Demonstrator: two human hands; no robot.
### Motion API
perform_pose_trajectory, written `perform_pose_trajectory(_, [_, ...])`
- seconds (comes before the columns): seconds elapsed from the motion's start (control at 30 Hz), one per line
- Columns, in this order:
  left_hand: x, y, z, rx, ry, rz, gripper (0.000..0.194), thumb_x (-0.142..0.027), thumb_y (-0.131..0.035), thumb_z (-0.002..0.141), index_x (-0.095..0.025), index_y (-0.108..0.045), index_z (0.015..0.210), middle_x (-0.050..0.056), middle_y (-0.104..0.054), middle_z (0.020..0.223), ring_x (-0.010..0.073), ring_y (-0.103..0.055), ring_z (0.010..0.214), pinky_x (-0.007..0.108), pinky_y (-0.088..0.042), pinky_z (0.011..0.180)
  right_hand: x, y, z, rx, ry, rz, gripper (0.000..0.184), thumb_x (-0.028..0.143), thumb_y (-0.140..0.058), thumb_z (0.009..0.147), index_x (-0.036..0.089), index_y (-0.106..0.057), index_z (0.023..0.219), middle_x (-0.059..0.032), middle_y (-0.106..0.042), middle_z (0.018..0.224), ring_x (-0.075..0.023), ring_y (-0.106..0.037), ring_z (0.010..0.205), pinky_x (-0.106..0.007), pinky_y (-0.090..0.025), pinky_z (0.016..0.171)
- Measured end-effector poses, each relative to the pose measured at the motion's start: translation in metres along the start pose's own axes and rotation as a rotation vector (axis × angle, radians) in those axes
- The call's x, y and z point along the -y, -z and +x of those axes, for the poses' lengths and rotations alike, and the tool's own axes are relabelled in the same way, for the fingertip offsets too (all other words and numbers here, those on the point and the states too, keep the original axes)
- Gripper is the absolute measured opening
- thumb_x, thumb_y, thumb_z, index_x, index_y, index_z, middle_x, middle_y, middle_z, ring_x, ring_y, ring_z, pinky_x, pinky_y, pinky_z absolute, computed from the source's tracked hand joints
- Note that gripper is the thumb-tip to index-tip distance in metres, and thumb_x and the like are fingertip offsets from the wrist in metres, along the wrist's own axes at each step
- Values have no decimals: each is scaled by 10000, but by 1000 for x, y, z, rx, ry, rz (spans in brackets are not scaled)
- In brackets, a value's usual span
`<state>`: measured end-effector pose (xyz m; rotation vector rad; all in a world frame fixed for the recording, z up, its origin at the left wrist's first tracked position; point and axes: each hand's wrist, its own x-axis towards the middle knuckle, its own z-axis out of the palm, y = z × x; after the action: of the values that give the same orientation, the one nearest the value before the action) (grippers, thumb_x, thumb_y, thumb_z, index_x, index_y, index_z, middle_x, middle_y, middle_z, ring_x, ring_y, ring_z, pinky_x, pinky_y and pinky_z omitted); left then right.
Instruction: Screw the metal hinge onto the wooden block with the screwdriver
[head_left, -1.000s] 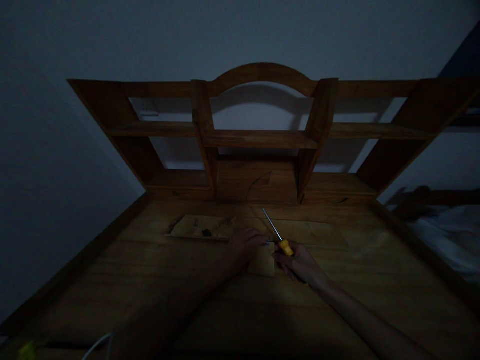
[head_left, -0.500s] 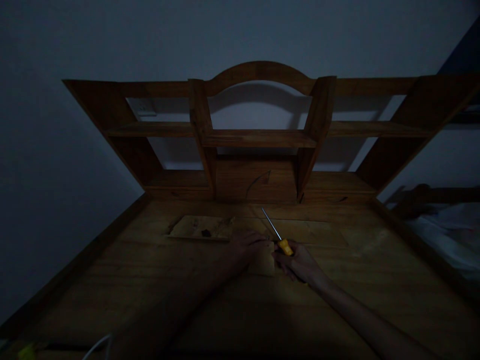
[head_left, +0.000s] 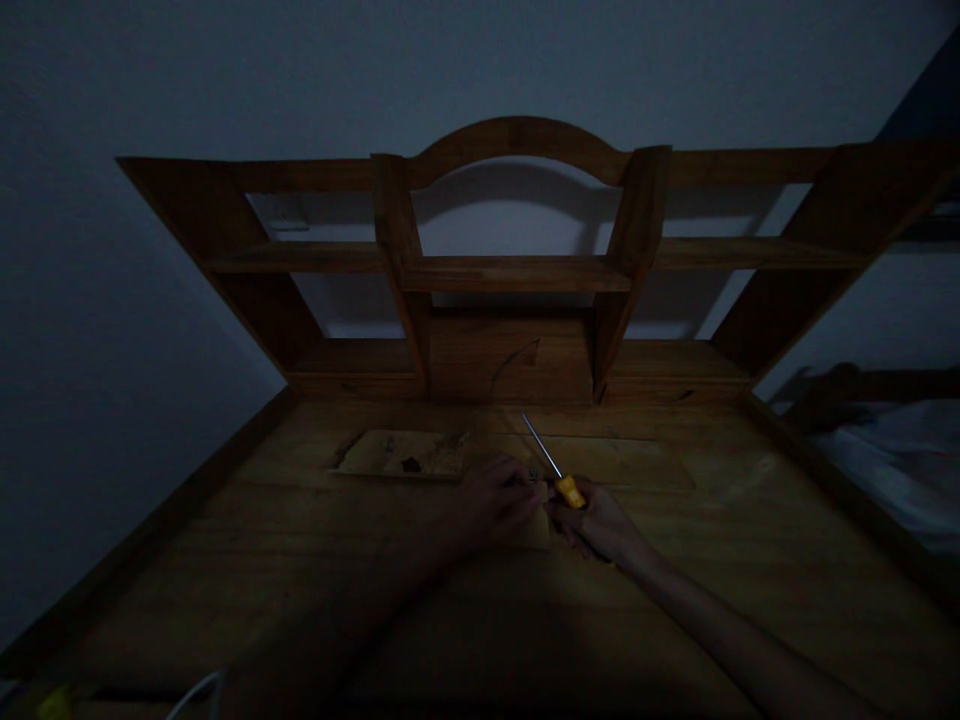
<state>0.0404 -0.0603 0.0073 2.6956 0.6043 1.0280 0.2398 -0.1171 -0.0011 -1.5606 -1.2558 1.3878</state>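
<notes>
A screwdriver (head_left: 571, 491) with a yellow handle and a bare metal shaft is in my right hand (head_left: 604, 525); its shaft points up and away to the left. My left hand (head_left: 495, 498) is curled over a small wooden block (head_left: 531, 532), fingertips drawn together at the block's far right corner. What those fingertips pinch, if anything, is too dark and small to make out. Both hands nearly meet at this corner. A tiny dark piece (head_left: 533, 472) shows just beyond the left fingertips.
A rough-edged board (head_left: 409, 455) with a dark hole lies left of my hands on the wooden desk (head_left: 300, 560). Beyond the hands lies a flat plank (head_left: 630, 464). A wooden shelf unit (head_left: 517, 275) rises at the back. A white cable (head_left: 196, 690) shows bottom left.
My left fingers have bent and drawn together at the block's corner, where they lay flatter before. My right hand and the screwdriver stay nearly in place.
</notes>
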Motion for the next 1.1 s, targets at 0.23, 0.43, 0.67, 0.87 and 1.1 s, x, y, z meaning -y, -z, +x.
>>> perform_pose_trajectory(0.23, [-2, 2, 3, 8, 69, -34, 270, -307, -509, 978, -204, -755, 937, 61, -576, 861, 161, -538, 841, 301, -457, 738, 0, 1, -2, 7, 45, 41, 237, 313, -621, 724, 197, -547, 917, 99, -526, 462, -68, -366, 298, -181, -297, 297])
perform_pose_trajectory(0.43, [3, 4, 3, 36, 83, -40, 355, -318, -492, 986, -167, -738, 779, 58, -559, 816, 162, -521, 815, 307, -438, 732, -2, 0, 0, -1, 40, 53, 241, 324, -634, 721, 196, -542, 903, 101, -512, 460, -67, -366, 296, -181, -299, 290])
perform_pose_trajectory(0.67, [5, 4, 1, 67, 88, -4, 327, -325, -496, 986, -177, -749, 841, 57, -557, 818, 166, -518, 826, 311, -427, 741, -5, -1, 2, -14, 53, 71, 246, 308, -634, 709, 197, -533, 903, 92, -539, 500, -72, -417, 330, -178, -315, 306])
perform_pose_trajectory(0.87, [5, 5, 0, 92, 42, 17, 264, -327, -524, 966, -213, -760, 937, 62, -582, 855, 173, -532, 840, 323, -430, 745, -6, 0, 2, 3, 52, 71, 266, 332, -633, 729, 191, -540, 934, 102, -520, 456, -70, -368, 288, -185, -286, 293])
perform_pose_trajectory(1.1, [9, 7, -4, -74, 376, -44, 372, -388, -423, 1001, -180, -727, 949, 59, -666, 832, 156, -597, 749, 273, -448, 695, -4, 0, 2, -8, 33, 64, 292, 367, -637, 739, 197, -529, 950, 111, -505, 429, -74, -355, 278, -186, -287, 286])
